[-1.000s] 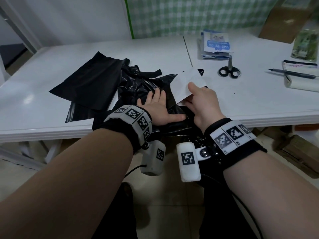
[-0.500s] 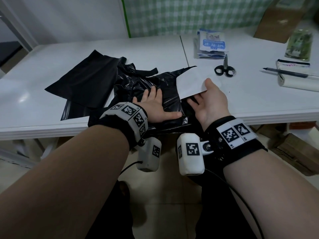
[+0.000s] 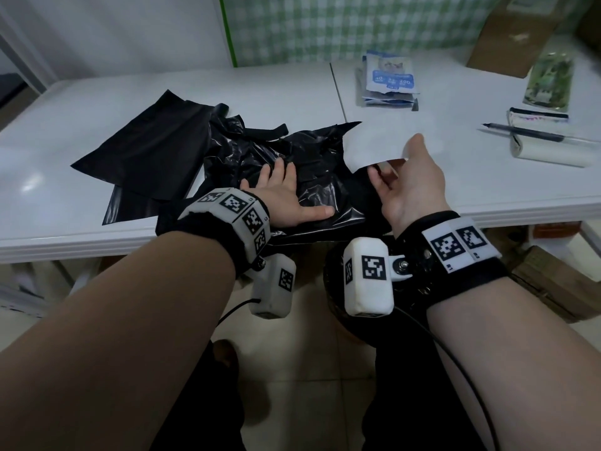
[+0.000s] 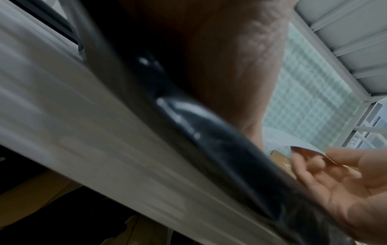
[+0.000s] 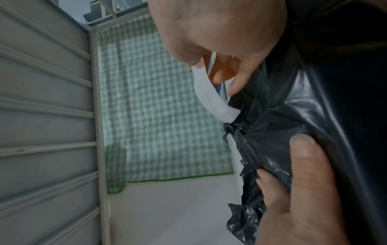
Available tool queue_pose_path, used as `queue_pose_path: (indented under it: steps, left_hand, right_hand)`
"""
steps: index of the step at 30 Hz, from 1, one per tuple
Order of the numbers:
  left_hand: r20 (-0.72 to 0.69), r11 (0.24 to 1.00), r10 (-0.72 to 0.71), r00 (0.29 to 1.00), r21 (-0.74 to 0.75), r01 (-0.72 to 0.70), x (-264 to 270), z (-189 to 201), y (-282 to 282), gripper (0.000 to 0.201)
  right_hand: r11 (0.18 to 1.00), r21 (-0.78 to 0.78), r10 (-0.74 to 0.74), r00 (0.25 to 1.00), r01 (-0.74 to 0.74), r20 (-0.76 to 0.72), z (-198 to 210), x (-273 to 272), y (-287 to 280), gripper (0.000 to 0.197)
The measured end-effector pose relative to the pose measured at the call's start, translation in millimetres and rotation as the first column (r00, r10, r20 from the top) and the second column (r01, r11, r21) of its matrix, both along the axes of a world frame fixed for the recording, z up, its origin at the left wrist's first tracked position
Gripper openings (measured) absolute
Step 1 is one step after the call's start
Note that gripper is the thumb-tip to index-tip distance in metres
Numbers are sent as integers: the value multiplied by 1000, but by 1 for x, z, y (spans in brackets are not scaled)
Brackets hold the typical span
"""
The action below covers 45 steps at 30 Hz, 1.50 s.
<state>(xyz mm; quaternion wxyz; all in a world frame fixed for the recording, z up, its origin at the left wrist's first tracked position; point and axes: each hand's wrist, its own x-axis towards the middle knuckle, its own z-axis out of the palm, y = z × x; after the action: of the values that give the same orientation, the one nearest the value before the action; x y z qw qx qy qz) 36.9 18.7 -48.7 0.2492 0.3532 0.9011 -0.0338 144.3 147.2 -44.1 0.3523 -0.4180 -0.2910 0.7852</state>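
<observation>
A crumpled black plastic bag (image 3: pixel 312 157) lies at the white table's (image 3: pixel 81 102) near edge. My left hand (image 3: pixel 283 190) presses flat on it with fingers spread and thumb out. My right hand (image 3: pixel 398 159) is turned palm up just right of the bag and pinches a white sheet (image 3: pixel 380 141) between thumb and fingers, holding it above the table. In the right wrist view the sheet (image 5: pixel 211 102) curves from the fingers down to the bag (image 5: pixel 314 116). The blurred left wrist view shows the bag (image 4: pixel 220 149) over the table edge and the right hand (image 4: pixel 345 182).
Flat black bags (image 3: pixel 146 151) lie to the left. Blue-and-white packets (image 3: pixel 388 81) sit at the back. On the right are a pen (image 3: pixel 527 133), a white roll (image 3: pixel 549 154), a green packet (image 3: pixel 549 83) and a cardboard box (image 3: pixel 510 34). Boxes (image 3: pixel 553 281) stand on the floor.
My right hand has turned palm up and carried the white sheet up and to the right, off the bag. The left hand stays pressed on the bag.
</observation>
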Motion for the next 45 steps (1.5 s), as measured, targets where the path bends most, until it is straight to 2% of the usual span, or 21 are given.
queue_pose_path:
  steps: [3,7,11,13,15,19,20,22,24,27,31,37,42,45]
  left_hand:
    - [-1,999,22,1000,30,-22,1,-1,1,116]
    - [5,982,104,995,160,-103,2,0,1,111]
    - [47,914,204,978,350,-208,-2,7,-2,99]
    - [47,880,208,977,427,-208,-5,12,-3,99]
    - [58,858,200,978,472,-204,-9,15,-3,103]
    - [47,870,217,975,443,-215,-14,14,0,106]
    - [32,878,229,973,426,-220,-14,13,1,104]
    - [-11,885,251,968,407,-225,-12,12,4,94]
    - [-55,888,274,960,399,-230,-8,13,6,83]
    - [-88,885,302,949,395,-245,-5,16,7,74]
    - [-131,903,279,951,372,-214,-4,18,6,73]
    - [-118,917,278,953,330,-226,-2,20,4,95]
    - [-241,967,196,950,206,-148,-8,25,1,60]
    - [-268,957,240,933,224,-182,-14,24,0,46]
  right_hand:
    - [999,45,6,1000,-7,17,5,2,0,27]
    - [988,143,67,994,-54,-90,9,4,-2,23]
    - [977,196,128,961,-81,-244,14,9,-2,13]
    - [972,222,141,944,-76,-297,20,11,-1,9]
    - [966,252,131,941,-51,-311,27,14,0,13]
    - [955,294,48,969,27,-243,38,24,11,20]
    - [952,301,1,984,53,-177,39,29,16,26]
    - [914,397,-123,990,88,63,38,39,26,25]
    - [847,528,-237,929,55,284,33,49,36,10]
    - [768,628,-297,800,-124,521,21,60,48,28]
    - [738,581,-279,628,-344,726,11,65,52,35]
    - [686,468,-251,423,-557,871,7,63,45,32]
    - [704,367,-246,276,-608,929,7,58,43,30]
    - [722,319,-244,207,-614,948,11,55,40,31]
